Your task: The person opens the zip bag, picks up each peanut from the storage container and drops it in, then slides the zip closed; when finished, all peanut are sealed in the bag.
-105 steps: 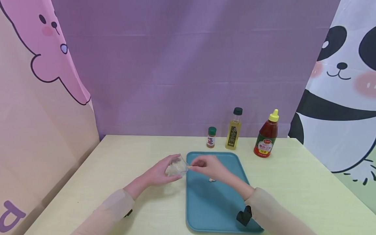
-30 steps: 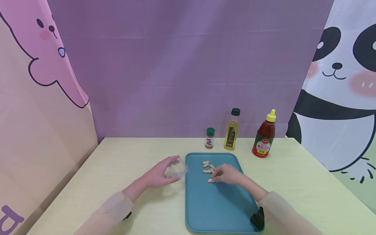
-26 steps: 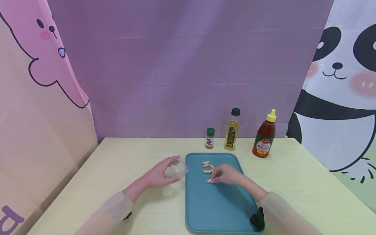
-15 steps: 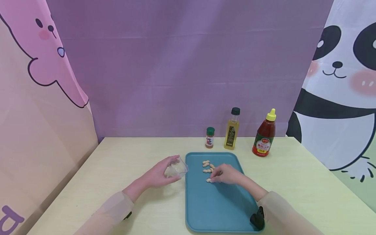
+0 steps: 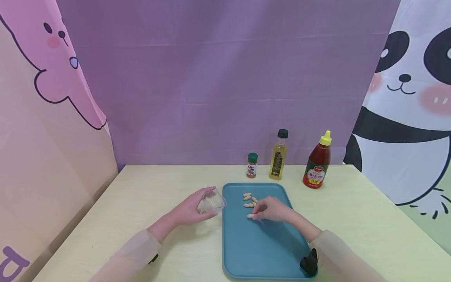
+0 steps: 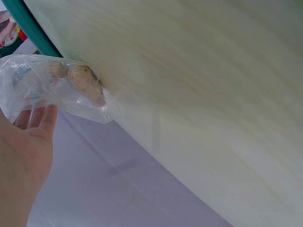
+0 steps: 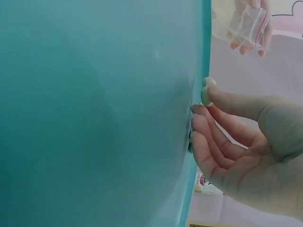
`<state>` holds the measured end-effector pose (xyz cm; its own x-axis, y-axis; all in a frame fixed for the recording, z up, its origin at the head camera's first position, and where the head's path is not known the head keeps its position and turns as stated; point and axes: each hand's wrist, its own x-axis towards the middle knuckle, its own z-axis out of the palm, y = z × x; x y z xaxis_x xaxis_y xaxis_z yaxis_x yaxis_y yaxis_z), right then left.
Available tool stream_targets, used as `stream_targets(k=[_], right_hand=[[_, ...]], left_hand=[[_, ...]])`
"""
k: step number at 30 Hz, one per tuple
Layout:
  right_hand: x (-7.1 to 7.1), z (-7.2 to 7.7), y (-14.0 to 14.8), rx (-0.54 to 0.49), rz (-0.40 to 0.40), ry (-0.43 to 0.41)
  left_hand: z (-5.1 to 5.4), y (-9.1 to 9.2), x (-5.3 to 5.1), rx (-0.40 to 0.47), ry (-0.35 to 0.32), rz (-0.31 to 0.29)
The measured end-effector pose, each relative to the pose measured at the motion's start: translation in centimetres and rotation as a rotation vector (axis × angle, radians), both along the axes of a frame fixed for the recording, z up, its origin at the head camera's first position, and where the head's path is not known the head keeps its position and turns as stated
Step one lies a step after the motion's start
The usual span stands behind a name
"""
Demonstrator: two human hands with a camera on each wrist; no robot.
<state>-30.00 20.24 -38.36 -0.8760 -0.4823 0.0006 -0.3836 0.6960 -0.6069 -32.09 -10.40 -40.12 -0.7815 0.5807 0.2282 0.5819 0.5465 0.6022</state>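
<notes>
Two hands show in head view: at lower centre, the left hand [image 5: 193, 207] grips a clear bag [image 5: 212, 202]; right of it, the right hand [image 5: 273, 209] pinches a peanut [image 5: 249, 216] within the tray [image 5: 264, 250]. Left wrist: more peanuts [image 6: 85, 79] bagged, upper left. Right wrist: pinched peanut, right of centre.

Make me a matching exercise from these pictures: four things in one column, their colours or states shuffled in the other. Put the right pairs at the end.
Column one
1. Left hand
2. Red sauce bottle
3. Right hand
4. Tray

Column two
A. Pinching a peanut
B. Blue-green
C. Holding a clear plastic bag
D. Topped with a yellow cap

Pairs: 1-C, 2-D, 3-A, 4-B
</notes>
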Motion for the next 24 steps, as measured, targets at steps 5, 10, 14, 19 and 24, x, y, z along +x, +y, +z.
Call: stream_targets(k=[5,10,14,19,24], right_hand=[[0.1,0.1,-0.4,-0.019,-0.018,0.008],[0.2,0.5,-1.1,-0.061,-0.035,0.045],[0.1,0.8,-2.0,-0.09,-0.077,0.077],[0.1,1.5,-3.6,-0.149,-0.111,0.104],[0.4,2.5,-4.9,-0.212,-0.09,0.126]], left_hand=[[0.0,0.0,0.0,0.0,0.003,-0.001],[0.0,0.0,0.0,0.0,0.004,-0.003],[0.0,0.0,0.0,0.005,0.009,-0.005],[0.0,0.0,0.0,0.017,0.02,-0.011],[0.0,0.1,0.0,0.019,0.022,-0.016]])
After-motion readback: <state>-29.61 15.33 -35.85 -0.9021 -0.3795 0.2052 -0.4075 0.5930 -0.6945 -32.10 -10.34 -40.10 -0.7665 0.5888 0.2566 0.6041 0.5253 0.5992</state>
